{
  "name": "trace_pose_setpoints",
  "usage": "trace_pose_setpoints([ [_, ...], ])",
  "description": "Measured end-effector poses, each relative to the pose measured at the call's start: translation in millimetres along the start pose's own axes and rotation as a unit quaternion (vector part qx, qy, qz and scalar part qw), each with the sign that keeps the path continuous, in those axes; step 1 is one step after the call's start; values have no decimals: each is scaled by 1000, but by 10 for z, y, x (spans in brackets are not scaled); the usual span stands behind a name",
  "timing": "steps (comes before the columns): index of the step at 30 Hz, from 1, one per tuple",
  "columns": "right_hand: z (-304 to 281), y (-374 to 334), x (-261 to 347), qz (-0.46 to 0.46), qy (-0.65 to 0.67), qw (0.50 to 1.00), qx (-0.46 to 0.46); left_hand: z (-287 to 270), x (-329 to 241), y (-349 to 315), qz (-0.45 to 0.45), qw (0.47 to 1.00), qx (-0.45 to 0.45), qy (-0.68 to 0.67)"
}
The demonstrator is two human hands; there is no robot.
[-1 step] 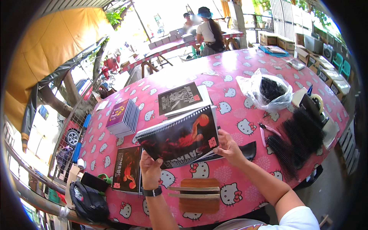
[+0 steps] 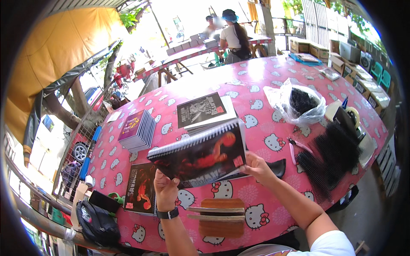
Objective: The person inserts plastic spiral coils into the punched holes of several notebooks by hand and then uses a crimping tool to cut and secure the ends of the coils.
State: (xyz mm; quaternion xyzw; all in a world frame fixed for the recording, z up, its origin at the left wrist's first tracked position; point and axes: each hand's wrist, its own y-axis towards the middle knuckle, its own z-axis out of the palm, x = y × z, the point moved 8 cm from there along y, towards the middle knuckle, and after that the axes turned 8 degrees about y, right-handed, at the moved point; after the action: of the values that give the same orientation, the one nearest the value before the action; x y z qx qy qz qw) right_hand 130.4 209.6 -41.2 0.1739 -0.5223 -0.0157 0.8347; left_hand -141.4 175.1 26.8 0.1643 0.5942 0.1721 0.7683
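Both my hands hold a black spiral-bound notebook (image 2: 200,155) with a red figure on its cover, tilted above the table. My left hand (image 2: 166,187), with a dark wristwatch, grips its lower left corner, thumb on the cover. My right hand (image 2: 257,168) pinches the lower right corner, where some page edges show. A similar notebook (image 2: 141,187) lies flat to the left of my left hand. Under and beyond the held one, a grey-and-black notebook (image 2: 201,110) rests on a stack with white pages. Right below my hands lies a brown wooden board (image 2: 222,217) with two pale strips.
A stack of purple notebooks (image 2: 136,130) stands at the left. On the right lie pink-handled pliers (image 2: 300,147), black binding coils (image 2: 326,158) and a clear plastic bag (image 2: 294,100) with black contents. A black bag (image 2: 98,224) sits at the left edge. Two people work at a far table.
The held notebook has tipped slightly, its coil edge shifting a little left and its cover angle changing. Both hands keep their grip.
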Motion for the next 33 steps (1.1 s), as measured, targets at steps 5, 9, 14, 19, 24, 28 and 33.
trace_pose_setpoints([
  [5, 735, -678, 664, 10, -225, 955, 192, -62, -271, -198, -13, 995, 59, -83],
  [9, 824, -994, 766, -83, -309, 934, 157, -96, -138, -404, -70, 992, 80, -66],
  [14, 598, -1044, 491, 46, -217, 973, 55, -110, -89, -424, -56, 994, 90, -27],
  [19, 656, -1117, 610, -113, -352, 920, 132, -282, -117, -581, -115, 982, 118, -88],
  [24, 537, -1197, 472, 31, -254, 958, 127, -14, -285, -603, -32, 961, 271, 40],
  [28, 673, -1177, 568, -62, -264, 956, 112, -22, -143, -603, -78, 988, 112, -76],
  [33, 677, -1155, 196, -68, -325, 936, 115, -35, 53, -597, -75, 992, 95, -35],
])
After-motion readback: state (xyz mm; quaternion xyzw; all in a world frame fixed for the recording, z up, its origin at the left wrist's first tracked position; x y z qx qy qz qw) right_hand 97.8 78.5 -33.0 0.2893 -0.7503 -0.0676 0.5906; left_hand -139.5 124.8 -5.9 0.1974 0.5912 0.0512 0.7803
